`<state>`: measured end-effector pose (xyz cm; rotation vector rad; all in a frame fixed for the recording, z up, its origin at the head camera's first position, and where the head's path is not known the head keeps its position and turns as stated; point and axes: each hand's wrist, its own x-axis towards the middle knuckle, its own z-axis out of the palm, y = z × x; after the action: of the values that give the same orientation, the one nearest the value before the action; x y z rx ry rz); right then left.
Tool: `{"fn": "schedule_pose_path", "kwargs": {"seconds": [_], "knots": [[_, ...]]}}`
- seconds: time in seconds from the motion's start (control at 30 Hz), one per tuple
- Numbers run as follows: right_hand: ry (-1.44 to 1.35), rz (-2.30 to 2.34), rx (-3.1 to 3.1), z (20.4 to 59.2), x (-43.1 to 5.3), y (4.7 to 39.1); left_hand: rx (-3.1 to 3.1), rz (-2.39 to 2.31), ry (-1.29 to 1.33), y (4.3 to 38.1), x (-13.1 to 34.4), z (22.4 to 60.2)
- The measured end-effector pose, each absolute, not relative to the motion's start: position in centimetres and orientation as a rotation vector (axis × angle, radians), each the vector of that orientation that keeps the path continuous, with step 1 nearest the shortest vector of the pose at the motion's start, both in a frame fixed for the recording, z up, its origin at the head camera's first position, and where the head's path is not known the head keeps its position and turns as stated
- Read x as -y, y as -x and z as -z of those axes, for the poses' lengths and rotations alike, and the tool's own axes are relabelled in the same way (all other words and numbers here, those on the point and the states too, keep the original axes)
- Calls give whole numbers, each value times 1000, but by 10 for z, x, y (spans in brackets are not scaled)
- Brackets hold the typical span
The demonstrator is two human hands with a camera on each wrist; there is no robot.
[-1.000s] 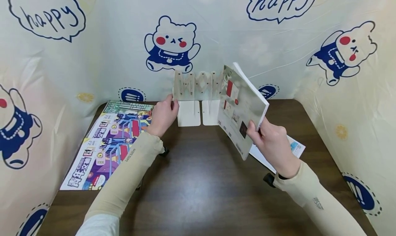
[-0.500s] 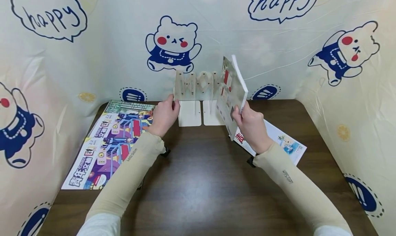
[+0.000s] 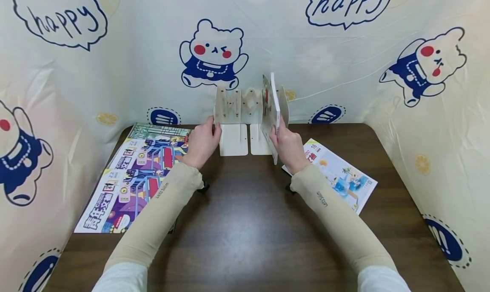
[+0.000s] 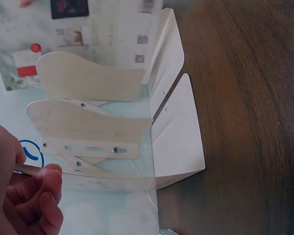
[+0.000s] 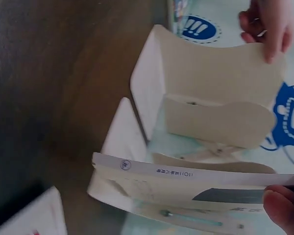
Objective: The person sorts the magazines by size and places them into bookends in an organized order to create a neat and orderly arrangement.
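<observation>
Swung leftward and turned nearly edge-on since the earlier frame, a pale booklet (image 3: pixel 274 98) stands upright at the right end of a cream book rack (image 3: pixel 234 141) in the head view, pinched in the thumb and fingers of the right hand (image 3: pixel 290 149). The left hand (image 3: pixel 202 143) grips the rack's left outer panel (image 3: pixel 217 107). On the dark tabletop (image 3: pixel 241 224), colorful magazines (image 3: pixel 126 181) lie at left; a white magazine (image 3: pixel 340 173) lies askew at right. The left wrist view shows curled fingers and thumb closed on the panel's edge, two inner dividers (image 4: pixel 90 81) standing between it and the booklet. In the right wrist view, a thumb presses the booklet's cover beside the nearer divider; whether its lower edge touches the base plates (image 5: pixel 122 134) cannot be told.
</observation>
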<state>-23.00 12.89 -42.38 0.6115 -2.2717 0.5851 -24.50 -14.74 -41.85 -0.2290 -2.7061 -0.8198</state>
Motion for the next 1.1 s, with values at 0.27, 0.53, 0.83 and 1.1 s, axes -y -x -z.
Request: {"fn": "schedule_pose_path", "kwargs": {"seconds": [0.27, 0.53, 0.83, 1.1], "knots": [[-572, -580, 2250, 444, -122, 235, 2758, 837, 208, 243, 142, 421], [-583, -652, 2287, 448, -119, 243, 2694, 802, 237, 246, 144, 423], [-578, -710, 2347, 444, -115, 247, 2678, 801, 264, 245, 144, 422], [-575, -714, 2385, 443, -113, 247, 2684, 796, 256, 246, 145, 423]]}}
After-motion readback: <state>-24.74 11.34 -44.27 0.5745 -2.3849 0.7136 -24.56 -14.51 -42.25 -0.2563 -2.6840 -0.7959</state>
